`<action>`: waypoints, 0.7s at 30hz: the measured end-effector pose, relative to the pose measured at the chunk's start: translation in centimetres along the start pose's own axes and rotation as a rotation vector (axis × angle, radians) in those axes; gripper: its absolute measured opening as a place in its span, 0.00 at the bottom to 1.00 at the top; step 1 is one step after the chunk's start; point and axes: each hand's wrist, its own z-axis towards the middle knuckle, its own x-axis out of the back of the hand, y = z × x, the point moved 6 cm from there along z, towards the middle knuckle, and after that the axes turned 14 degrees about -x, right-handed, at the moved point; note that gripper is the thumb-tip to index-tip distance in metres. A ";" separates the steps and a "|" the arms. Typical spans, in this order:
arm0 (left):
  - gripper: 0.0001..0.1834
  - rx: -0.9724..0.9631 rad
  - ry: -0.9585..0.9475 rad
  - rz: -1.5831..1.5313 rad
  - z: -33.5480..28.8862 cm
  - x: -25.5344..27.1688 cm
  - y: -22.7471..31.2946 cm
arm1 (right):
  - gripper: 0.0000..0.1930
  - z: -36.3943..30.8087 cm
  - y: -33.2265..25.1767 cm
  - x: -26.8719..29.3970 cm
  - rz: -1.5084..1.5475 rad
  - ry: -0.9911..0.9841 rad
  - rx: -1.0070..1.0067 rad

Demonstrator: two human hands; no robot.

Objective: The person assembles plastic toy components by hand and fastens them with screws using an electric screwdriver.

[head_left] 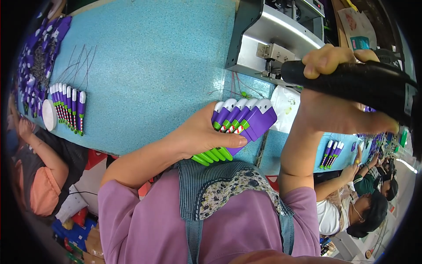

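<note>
Fanned side by side in my left hand (195, 134) are several purple plastic pieces (262, 122) with rounded white tops, red-and-white striped parts and green ends. My left fingers are closed round this bundle, the thumb pressed across its front. Raised at the right, my right hand (329, 59) grips a thick black handheld tool (351, 79) with a rounded tip pointing left. The tool's exact kind does not show. Its tip lies in front of a silver metal machine (281, 31). Thin wires (237, 83) and small green bits lie just beyond the bundle.
On the blue table (145, 53), a row of similar purple pieces (70, 103) with trailing wires stands beside a white disc (49, 115). A heap of purple parts (37, 66) fills the far left. Co-workers sit at both sides; purple pieces (332, 154) lie near the right one.
</note>
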 end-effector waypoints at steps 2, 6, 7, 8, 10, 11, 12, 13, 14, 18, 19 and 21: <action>0.27 -0.040 0.013 -0.013 0.0 0.3 0.1 | 0.53 -0.5 0.8 -0.6 -0.040 0.029 0.000; 0.26 -0.027 -0.024 0.039 0.0 0.1 0.3 | 0.50 -2.1 0.6 -2.7 -0.021 0.088 -0.117; 0.26 0.000 -0.011 0.022 -0.2 0.1 0.4 | 0.49 -2.5 1.1 -3.3 -0.007 0.084 -0.136; 0.25 0.030 -0.008 0.008 -0.2 0.1 0.4 | 0.48 -2.9 1.3 -3.8 0.000 0.153 -0.162; 0.25 0.027 -0.015 -0.009 -0.1 0.0 0.4 | 0.49 -3.7 2.0 -4.0 0.043 0.233 -0.209; 0.25 0.018 -0.018 -0.025 -0.1 -0.1 0.4 | 0.49 -3.8 2.4 -4.2 0.060 0.230 -0.237; 0.25 0.019 -0.015 -0.027 -0.1 -0.1 0.4 | 0.49 -3.8 2.6 -4.2 0.061 0.229 -0.240; 0.26 0.028 -0.020 -0.009 -0.1 0.0 0.4 | 0.49 -3.7 3.0 -4.3 0.082 0.186 -0.246; 0.26 0.037 -0.027 0.009 -0.1 0.0 0.4 | 0.49 -3.8 3.3 -4.5 0.102 0.144 -0.253; 0.26 0.051 -0.025 0.012 -0.1 0.0 0.4 | 0.49 -4.2 3.6 -4.0 0.069 0.147 -0.264; 0.27 0.048 -0.024 0.016 -0.1 0.0 0.4 | 0.49 -4.3 3.7 -4.1 0.069 0.148 -0.264; 0.27 0.044 -0.024 0.022 -0.1 -0.1 0.4 | 0.48 -4.3 3.8 -4.3 0.148 0.146 -0.238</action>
